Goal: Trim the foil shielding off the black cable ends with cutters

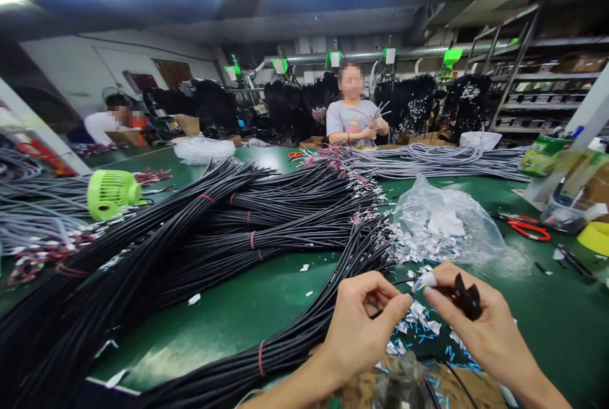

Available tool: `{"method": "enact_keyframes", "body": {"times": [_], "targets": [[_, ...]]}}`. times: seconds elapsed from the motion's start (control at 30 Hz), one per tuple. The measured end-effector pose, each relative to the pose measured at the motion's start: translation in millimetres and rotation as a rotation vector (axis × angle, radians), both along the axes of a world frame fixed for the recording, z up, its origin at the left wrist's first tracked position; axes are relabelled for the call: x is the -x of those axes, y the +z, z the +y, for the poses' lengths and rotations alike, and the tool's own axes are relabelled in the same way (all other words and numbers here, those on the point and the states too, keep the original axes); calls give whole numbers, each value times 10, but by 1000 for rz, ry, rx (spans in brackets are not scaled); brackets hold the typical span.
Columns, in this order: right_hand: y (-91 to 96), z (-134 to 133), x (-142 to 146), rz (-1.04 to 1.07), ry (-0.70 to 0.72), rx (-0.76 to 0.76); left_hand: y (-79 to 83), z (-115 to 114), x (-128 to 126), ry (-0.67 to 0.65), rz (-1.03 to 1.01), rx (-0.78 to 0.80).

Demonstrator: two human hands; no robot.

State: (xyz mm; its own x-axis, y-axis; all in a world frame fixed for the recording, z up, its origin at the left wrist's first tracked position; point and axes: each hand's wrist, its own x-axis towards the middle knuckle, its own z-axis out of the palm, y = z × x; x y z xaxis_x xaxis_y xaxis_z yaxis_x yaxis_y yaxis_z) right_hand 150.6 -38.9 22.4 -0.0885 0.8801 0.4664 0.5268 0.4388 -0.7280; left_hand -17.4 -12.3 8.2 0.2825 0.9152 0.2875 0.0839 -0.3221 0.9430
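My left hand (361, 323) pinches the end of a thin black cable (387, 283) between thumb and fingers, low in the middle of the view. My right hand (480, 326) is closed around a small dark tool (466, 298), and its fingertips press a small white sleeve (427, 280) at the cable's tip. The two hands nearly touch. Below them lie white and blue scraps of trimmed wire (419, 326) on the green table (247, 307).
Large bundles of black cables (190, 238) fan across the table from the left. A clear plastic bag (442, 222) of scraps, red-handled scissors (528, 227), a green fan (111, 193) and grey cables (451, 162) lie around. A person in a grey shirt (354, 120) works across the table.
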Motion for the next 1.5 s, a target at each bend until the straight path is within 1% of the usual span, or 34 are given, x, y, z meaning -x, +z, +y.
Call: {"method": "enact_keyframes", "body": {"times": [0.2, 0.33, 0.4, 0.5, 0.53, 0.57, 0.6, 0.63, 0.77, 0.93, 1.0, 1.07, 1.13, 1.17, 1.27, 1.37, 1.5], "targets": [[-22, 0, -23, 68, -27, -69, 22, -8, -17, 19, 61, -61], [-47, 1, -48, 108, -65, -27, 14, -13, -12, 32, 102, -156], [-67, 7, -55, 188, -60, 95, 12, -12, 0, 34, 94, -175], [-114, 33, -43, 451, 25, 433, 10, 0, 18, -3, 82, -164], [-131, 45, -36, 530, 57, 517, 8, 6, 21, -22, 79, -156], [-148, 54, -30, 581, 72, 558, 5, 13, 23, -41, 72, -145], [-163, 61, -25, 599, 63, 554, 3, 18, 24, -60, 60, -132], [-175, 63, -23, 594, 31, 514, -1, 23, 23, -77, 47, -117], [-188, 12, -19, 556, -135, 281, -19, 23, 9, -90, 28, -87], [-175, -81, 53, 465, -125, 57, -29, 18, -7, -50, 81, -120], [-181, -92, 81, 415, -159, -10, -28, 14, -11, -23, 109, -130], [-195, -87, 91, 381, -224, -50, -29, 4, -16, 9, 132, -129], [-216, -69, 78, 348, -247, -53, -40, -10, -26, 39, 138, -131], [-231, -56, 66, 334, -232, -39, -50, -18, -34, 52, 135, -134], [-287, -14, 31, 320, -127, 34, -90, -41, -68, 72, 113, -126], [-335, 6, 32, 370, -59, 87, -122, -53, -101, 50, 85, -79], [-314, -6, 67, 456, -99, 128, -109, -41, -108, 35, 26, -18]]}}
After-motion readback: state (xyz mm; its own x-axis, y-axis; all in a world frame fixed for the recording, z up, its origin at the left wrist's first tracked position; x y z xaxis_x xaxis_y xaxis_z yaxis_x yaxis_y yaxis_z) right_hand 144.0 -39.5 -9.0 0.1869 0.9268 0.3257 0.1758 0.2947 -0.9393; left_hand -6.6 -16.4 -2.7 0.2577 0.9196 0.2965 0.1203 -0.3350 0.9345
